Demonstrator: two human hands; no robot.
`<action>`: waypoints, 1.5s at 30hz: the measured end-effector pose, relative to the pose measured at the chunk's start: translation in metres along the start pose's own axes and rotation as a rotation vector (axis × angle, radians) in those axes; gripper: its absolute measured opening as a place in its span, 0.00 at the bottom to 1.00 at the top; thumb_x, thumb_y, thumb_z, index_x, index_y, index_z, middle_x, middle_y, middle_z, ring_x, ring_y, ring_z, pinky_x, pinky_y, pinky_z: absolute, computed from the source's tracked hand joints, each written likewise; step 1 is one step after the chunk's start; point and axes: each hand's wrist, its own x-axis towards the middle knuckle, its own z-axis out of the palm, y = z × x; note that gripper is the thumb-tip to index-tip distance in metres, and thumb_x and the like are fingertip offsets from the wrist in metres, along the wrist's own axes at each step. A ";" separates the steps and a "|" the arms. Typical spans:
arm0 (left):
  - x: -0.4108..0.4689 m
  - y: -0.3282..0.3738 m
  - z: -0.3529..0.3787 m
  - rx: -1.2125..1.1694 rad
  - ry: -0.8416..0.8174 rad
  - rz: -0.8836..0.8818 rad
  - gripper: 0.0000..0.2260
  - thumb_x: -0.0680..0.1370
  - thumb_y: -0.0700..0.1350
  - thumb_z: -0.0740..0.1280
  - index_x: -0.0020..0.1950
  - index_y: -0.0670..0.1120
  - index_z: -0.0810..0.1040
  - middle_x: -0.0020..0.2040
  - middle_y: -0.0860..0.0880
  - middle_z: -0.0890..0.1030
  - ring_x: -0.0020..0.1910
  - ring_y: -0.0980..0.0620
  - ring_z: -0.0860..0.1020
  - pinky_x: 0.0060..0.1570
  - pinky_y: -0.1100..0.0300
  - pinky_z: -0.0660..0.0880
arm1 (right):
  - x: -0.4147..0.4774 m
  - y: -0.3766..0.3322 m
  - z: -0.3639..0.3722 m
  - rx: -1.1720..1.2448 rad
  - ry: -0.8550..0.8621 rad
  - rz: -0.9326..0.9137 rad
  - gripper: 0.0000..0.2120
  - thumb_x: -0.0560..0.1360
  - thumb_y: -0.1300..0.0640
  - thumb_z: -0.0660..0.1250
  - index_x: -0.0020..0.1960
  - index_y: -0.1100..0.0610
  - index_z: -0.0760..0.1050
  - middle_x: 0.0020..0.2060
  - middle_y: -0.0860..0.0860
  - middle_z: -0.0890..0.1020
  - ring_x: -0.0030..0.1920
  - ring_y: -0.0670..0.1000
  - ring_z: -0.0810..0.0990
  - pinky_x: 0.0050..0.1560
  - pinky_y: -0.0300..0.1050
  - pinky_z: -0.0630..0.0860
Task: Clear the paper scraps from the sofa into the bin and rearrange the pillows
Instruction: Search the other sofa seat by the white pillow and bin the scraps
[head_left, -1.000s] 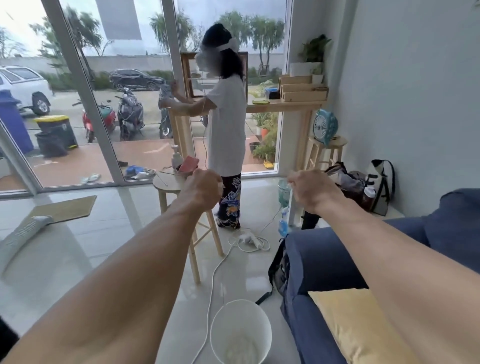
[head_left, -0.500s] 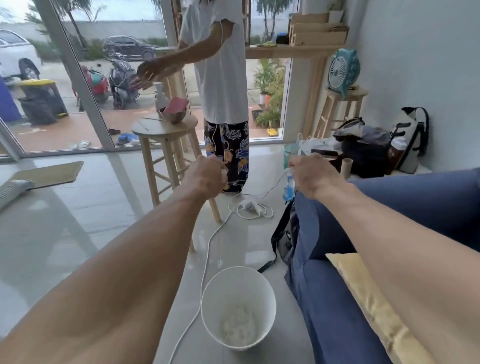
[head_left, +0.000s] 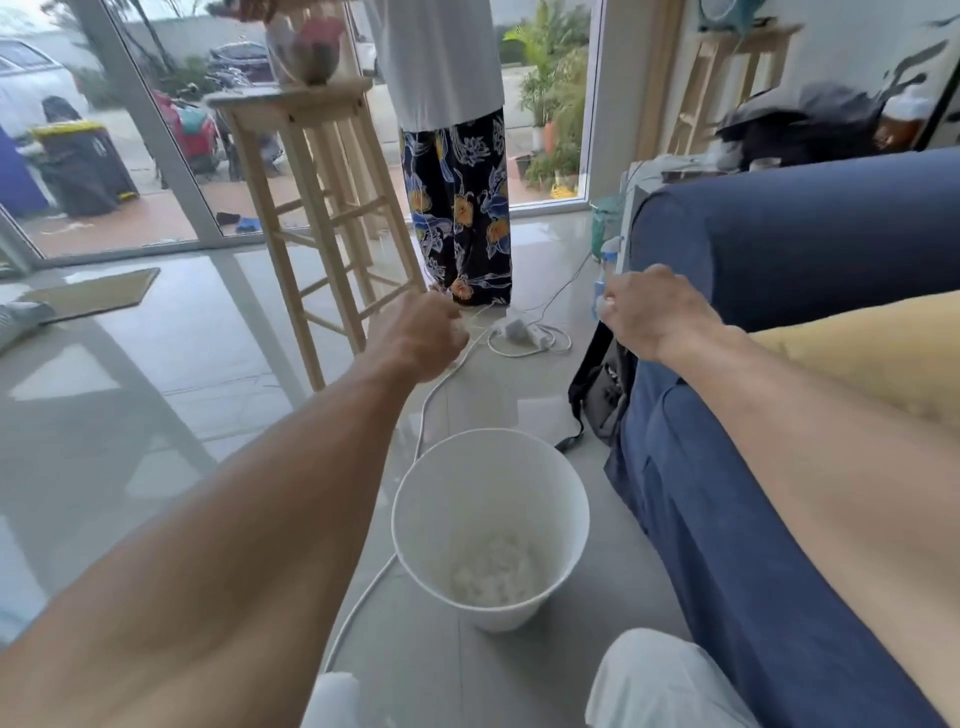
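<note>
Head view: both arms reach forward, the left hand (head_left: 421, 340) and right hand (head_left: 657, 317) each curled into a loose fist; whether either grips anything I cannot tell. Below and between the hands a white bin (head_left: 491, 525) stands on the tiled floor (head_left: 156, 415), pale paper scraps (head_left: 493, 574) at its bottom. Under the right forearm lies the blue sofa (head_left: 779, 519), a yellow pillow (head_left: 883, 358) on it. Beyond the left hand stands a wooden stool (head_left: 311, 208)

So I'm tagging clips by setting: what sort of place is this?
Likely a home living room: a blue sofa with a yellow pillow, a white bin on tiled floor, sliding glass doors facing a street.
</note>
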 end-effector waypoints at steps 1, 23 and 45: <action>-0.005 -0.002 0.008 0.003 0.001 -0.003 0.10 0.79 0.47 0.63 0.53 0.46 0.82 0.51 0.47 0.82 0.43 0.49 0.80 0.32 0.61 0.73 | -0.003 -0.001 0.011 0.009 -0.019 0.005 0.11 0.80 0.57 0.56 0.51 0.63 0.74 0.52 0.62 0.74 0.50 0.62 0.74 0.45 0.47 0.68; -0.131 -0.097 0.135 -0.178 -0.138 -0.386 0.10 0.77 0.48 0.64 0.52 0.50 0.85 0.43 0.46 0.81 0.48 0.45 0.78 0.50 0.53 0.78 | -0.045 -0.049 0.254 0.194 -0.513 -0.220 0.28 0.74 0.61 0.60 0.72 0.42 0.66 0.67 0.48 0.71 0.67 0.55 0.70 0.66 0.49 0.69; -0.070 -0.072 0.248 -0.108 -0.165 -0.262 0.18 0.78 0.39 0.64 0.67 0.49 0.76 0.66 0.46 0.73 0.63 0.45 0.72 0.60 0.56 0.68 | -0.054 -0.004 0.301 0.082 -0.319 -0.039 0.33 0.81 0.47 0.52 0.79 0.55 0.40 0.78 0.57 0.39 0.77 0.55 0.36 0.75 0.53 0.42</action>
